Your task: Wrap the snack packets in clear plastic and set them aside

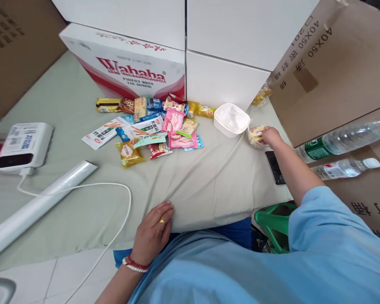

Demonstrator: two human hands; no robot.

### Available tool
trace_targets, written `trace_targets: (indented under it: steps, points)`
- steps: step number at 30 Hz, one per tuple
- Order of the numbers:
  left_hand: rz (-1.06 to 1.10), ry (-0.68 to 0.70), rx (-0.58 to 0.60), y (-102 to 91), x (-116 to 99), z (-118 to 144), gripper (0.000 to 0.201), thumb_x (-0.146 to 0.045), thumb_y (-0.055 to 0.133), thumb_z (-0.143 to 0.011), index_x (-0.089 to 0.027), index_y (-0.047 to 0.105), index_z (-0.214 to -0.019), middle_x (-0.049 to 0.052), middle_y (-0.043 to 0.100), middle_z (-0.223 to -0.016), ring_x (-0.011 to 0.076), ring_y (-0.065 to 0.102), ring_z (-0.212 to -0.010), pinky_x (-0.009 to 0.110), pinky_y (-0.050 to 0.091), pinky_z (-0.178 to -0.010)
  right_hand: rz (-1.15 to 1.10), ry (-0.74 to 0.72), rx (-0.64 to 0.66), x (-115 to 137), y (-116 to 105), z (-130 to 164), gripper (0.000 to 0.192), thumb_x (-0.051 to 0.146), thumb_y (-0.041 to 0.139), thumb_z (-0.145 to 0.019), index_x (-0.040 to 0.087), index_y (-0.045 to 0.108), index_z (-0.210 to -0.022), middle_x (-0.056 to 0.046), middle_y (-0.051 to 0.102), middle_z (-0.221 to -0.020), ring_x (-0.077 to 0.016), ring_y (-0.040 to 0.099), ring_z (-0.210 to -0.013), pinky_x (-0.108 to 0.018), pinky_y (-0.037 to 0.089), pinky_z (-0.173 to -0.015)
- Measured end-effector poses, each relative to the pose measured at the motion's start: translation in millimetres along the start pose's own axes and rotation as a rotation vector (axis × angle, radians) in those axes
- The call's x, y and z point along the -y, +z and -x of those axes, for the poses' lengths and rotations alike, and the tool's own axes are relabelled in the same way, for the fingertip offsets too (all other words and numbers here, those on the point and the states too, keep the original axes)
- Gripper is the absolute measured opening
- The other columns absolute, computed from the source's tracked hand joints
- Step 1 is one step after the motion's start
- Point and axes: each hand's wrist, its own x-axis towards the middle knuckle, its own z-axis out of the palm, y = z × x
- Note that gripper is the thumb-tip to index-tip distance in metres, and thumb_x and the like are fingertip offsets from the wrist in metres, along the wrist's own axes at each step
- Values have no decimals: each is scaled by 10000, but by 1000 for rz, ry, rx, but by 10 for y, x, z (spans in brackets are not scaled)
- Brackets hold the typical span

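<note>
The white-red box [129,63] reads "Wahaha"; the brown carton [338,88], "40X50".

Small yellow plastic-wrapped packet [256,133], right: dark blue lettering. White oval plastic tub [227,130], far right: plain. Flat pink rectangular wrappers [173,120], far: white lettering. Long flat white wrappers [101,134], left of those: black lettering, orange stick print. White cardboard carton [126,69], far left: red lettering, red waves. Pale grey-green cloth-covered surface [202,185]: plain.

Matt, creased cloth cover [205,185]; glossy, crinkled film on the loose packets [174,121] and held packet [256,134]; smooth bowl [223,127], perhaps plastic; matt cardboard panel [289,112]; shiny, clear plastic bottles [354,139]; glossy roll [34,211].
</note>
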Motion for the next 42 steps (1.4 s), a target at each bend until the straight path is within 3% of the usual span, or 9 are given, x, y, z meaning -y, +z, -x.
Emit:
trace_targets:
  steps: [3,7,11,15,20,26,35,39,42]
  points:
    - [-131,28,-48,77,-37,9,280,-37,610,-909,-162,644,-1157,115,739,-1148,273,694,-1157,427,583,-993,435,-46,-122,-6,26,54,279,334,719,-840,168,720,-1064,-215,646,-1209,-377,514,-1274,-452,513,-922]
    - [-188,19,-78,114,-64,24,284,-45,605,-905,-170,657,-1154,107,755,-1140,260,707,-1145,402,570,-999,937,-95,-216,84,-122,107,362,325,694,-861,135,732,-1167,-259,581,-1325,-419,434,-1331,-508,477,-969]
    - [-180,18,-77,115,-62,35,310,-56,594,-903,-184,664,-1177,103,766,-1137,251,714,-1150,392,568,-1003,716,-335,-355,366,-107,128,298,232,525,-956,160,757,-1128,-189,671,-1191,-332,573,-1173,-441,500,-926]
    - [-169,15,-77,124,-52,53,316,-57,600,-899,-193,666,-1176,100,768,-1146,259,715,-1160,395,571,-1000,410,-475,-139,684,193,61,247,162,603,-877,154,778,-1052,-98,723,-954,-221,644,-878,-350,516,-854]
    - [-161,5,-85,129,-58,67,319,-60,604,-906,-197,672,-1187,100,764,-1159,255,711,-1175,393,566,-1019,549,-490,176,853,593,-1,403,81,770,-674,201,779,-1059,-64,733,-1097,-194,640,-918,-314,501,-908]
    - [-150,-2,-82,130,-60,73,316,-62,607,-910,-196,673,-1189,100,761,-1168,253,705,-1188,390,562,-1025,500,-413,84,841,695,61,153,102,724,-720,169,744,-856,-42,717,-873,-163,607,-826,-279,489,-824]
    - [-135,-1,-73,142,-45,74,320,-47,601,-899,-194,656,-1178,102,757,-1158,263,703,-1185,404,571,-1017,-23,-226,165,866,527,152,89,186,748,-767,154,675,-806,7,630,-729,-87,446,-599,-258,434,-641]
    - [-122,-3,-72,143,-46,66,329,-50,599,-895,-191,654,-1187,109,759,-1145,267,703,-1189,412,573,-1017,54,-326,107,959,636,166,182,301,766,-799,163,687,-886,-22,659,-838,-108,509,-659,-273,473,-689]
    - [-120,-12,-78,147,-46,68,343,-56,591,-895,-208,657,-1195,103,760,-1144,261,702,-1196,409,572,-1019,184,-395,119,998,748,173,125,175,788,-719,152,693,-798,-14,643,-776,-125,541,-705,-280,474,-741]
